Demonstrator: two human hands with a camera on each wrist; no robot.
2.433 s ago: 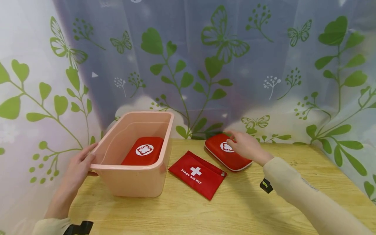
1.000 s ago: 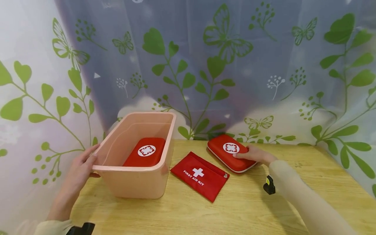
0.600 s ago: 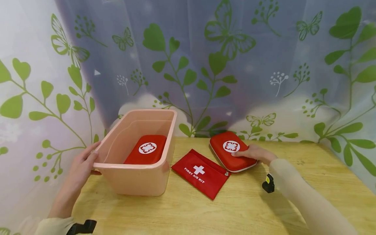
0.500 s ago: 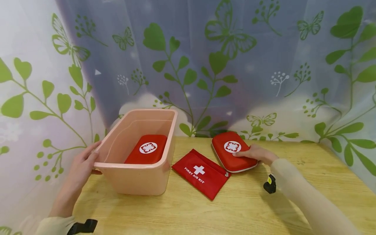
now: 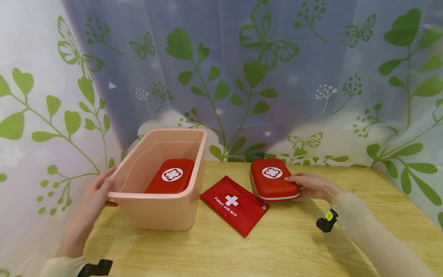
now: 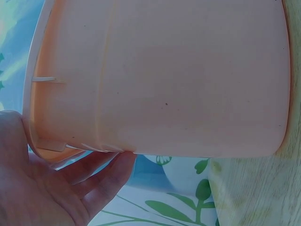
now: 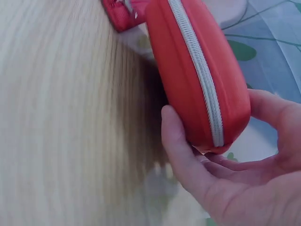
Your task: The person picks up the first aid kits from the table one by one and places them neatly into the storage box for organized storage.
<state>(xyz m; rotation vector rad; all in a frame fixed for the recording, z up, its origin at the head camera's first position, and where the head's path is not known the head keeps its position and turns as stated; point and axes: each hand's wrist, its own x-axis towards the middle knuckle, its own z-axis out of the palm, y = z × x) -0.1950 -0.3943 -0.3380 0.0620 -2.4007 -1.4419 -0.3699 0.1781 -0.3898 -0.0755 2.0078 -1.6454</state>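
Observation:
My right hand (image 5: 313, 186) grips a red zippered first aid case (image 5: 273, 186) at its right end. In the right wrist view, the thumb and fingers pinch across the thickness of the case (image 7: 188, 75), beside its white zipper. My left hand (image 5: 91, 204) holds the near left corner of a pink plastic bin (image 5: 155, 213), thumb at the rim and fingers under it against the outer wall. Inside the bin lies a second red case (image 5: 162, 186) with a round white emblem. Between the bin and the held case, a flat red first aid pouch (image 5: 225, 211) lies on the table.
The light wooden table (image 5: 277, 246) reaches back to a curtain (image 5: 235, 77) printed with green leaves and butterflies. The same kind of sheet closes off the left side, close to my left arm.
My right hand came down from above the case, took hold of its right end, and turned it so its zippered edge faces forward. The left hand stays on the bin.

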